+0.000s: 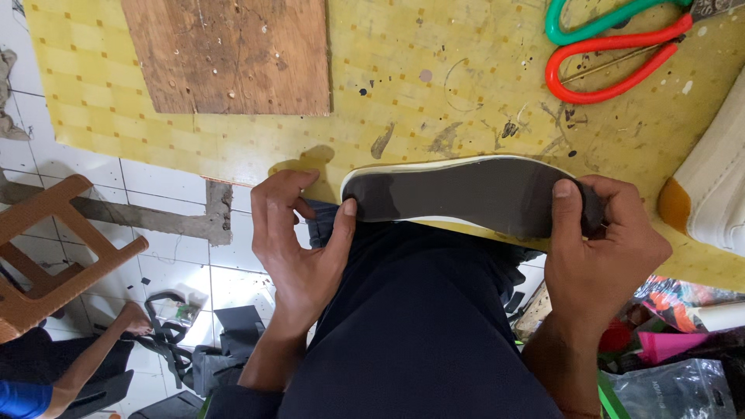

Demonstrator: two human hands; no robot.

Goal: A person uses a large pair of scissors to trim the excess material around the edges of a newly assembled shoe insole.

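**Insole held at both ends over the desk edge**

The left hand [299, 240] pinches the rounded end of the dark insole [473, 194] at 9 o'clock; the right hand [601, 240] is clamped on the other end at 3 o'clock. The insole lies level over the lap, at the yellow desk's [403, 85] edge. No glue or trimming shows on it, so shaping seems undone. Scissors [613, 58] rest untouched at 1 o'clock, a wooden board [229, 54] at 11.

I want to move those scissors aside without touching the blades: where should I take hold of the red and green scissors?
By the looped handles of the scissors, coming from the table's near edge. The loops lie flat, open and pointing toward the person; the blades run off the frame's top right corner.
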